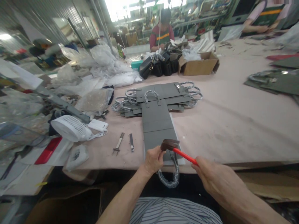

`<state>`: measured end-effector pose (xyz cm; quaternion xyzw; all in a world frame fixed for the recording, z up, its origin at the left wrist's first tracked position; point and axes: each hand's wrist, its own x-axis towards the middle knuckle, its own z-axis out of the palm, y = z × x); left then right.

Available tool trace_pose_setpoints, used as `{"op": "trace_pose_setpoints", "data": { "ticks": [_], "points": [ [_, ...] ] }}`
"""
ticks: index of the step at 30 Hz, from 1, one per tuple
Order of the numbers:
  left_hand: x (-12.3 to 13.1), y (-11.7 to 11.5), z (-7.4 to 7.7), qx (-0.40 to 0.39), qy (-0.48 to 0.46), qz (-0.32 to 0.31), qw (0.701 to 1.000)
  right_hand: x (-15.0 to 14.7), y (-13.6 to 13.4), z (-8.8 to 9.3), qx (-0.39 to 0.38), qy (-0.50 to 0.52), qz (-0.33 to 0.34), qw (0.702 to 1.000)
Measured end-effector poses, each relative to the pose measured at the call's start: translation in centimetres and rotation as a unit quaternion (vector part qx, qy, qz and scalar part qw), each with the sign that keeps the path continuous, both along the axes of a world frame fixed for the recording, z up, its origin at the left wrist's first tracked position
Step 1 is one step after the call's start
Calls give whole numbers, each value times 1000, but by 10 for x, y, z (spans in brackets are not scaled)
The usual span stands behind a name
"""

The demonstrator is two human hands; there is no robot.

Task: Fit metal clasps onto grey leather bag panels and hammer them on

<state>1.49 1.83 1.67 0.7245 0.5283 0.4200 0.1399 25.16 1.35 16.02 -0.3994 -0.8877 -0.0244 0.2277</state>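
The right hand [209, 169], right of centre in the lower part of the frame, is closed around the red handle of the hammer [184, 155]. Its fingers wrap the grip, with the thumb side uppermost. The right forearm enters from the lower right corner and slopes up and leftward to the wrist.

The hammer lies just below the frame centre. Its handle rises slightly to the left, and its dark head is positioned over the lower part of the grey bag panel [157, 123], just beside the fingertips of the left hand [154, 160].

The left hand is at lower centre, with fingers curled and thumb and forefinger drawn close together at the panel's near end. Whether they pinch a small part cannot be determined. The left forearm rises from the bottom edge and slopes up and rightward.

The grey bag panel runs lengthwise from the centre to the lower centre of the frame. A plastic-wrapped loop handle [177, 175] projects from its near end, beyond the edge of the table [221, 124]. The panel's far end overlaps the stack of grey panels [163, 89] at mid-frame. Left of the panel lie a pronged metal tool [119, 143] and a narrow flat tool [131, 142].
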Motion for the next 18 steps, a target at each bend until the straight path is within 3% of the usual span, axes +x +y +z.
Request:
{"op": "trace_pose_setpoints", "data": {
  "ticks": [5,8,12,18],
  "points": [
    [0,-1,2,-11,-2,7,1000,-3,1,5,2,83,-54,995],
    [0,0,1,-4,3,5,1000,-1,-6,-9,-18,64,-42,997],
    [2,-1,2,2,-8,6,1000,13,-6,-37,-169,-11,-99,981],
    [3,0,5,-6,-6,12,1000,39,35,-72,-350,32,-193,916]
  ]
}}
